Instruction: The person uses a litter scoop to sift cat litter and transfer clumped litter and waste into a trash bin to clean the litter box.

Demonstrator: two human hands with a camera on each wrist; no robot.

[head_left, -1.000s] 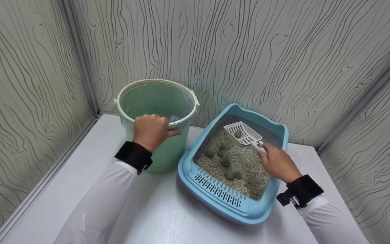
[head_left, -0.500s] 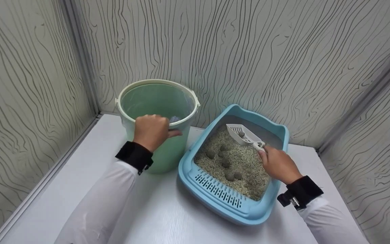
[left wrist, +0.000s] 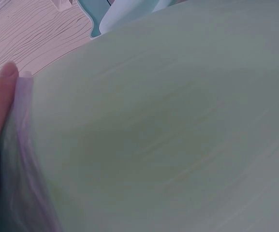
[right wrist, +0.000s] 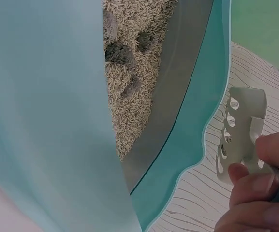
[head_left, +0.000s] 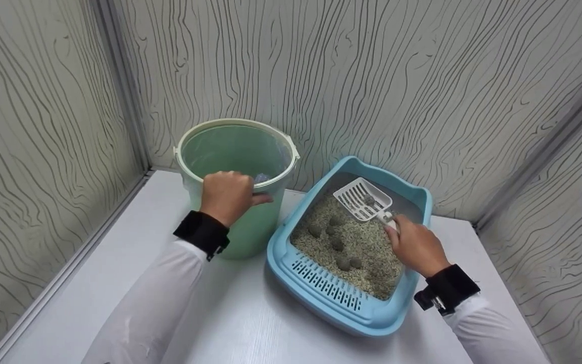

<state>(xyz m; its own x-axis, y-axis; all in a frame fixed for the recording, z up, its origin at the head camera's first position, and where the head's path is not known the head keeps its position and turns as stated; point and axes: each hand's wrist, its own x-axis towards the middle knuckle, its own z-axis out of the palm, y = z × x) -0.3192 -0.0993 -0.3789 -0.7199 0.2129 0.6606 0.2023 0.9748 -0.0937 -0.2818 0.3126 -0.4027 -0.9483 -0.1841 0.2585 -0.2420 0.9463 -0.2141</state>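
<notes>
My left hand [head_left: 226, 197] grips the near rim of the green bucket [head_left: 250, 232], thumb outside. In the left wrist view that thumb lies beside a thin clear liner [left wrist: 25, 125] folded over the bucket's edge. My right hand [head_left: 416, 245] holds a slotted white litter scoop [head_left: 359, 198] by its handle, above the far part of the blue litter box [head_left: 282, 242]. One grey-brown clump [head_left: 369, 199] sits in the scoop. Several more clumps [head_left: 337, 243] lie on the pale litter [head_left: 372, 253]. In the right wrist view, curled fingers [right wrist: 260, 188] surround the scoop handle.
The bucket stands left of the litter box on a white table [head_left: 235, 323]. Wood-patterned panels [head_left: 321, 76] rise behind and on both sides. A perforated ledge [head_left: 324, 283] forms the box's near side. A bluish crumpled bit [head_left: 261, 178] shows inside the bucket.
The scoop tilts back and forth over the litter, and its clump shifts towards the handle end. My left hand stays at the bucket rim.
</notes>
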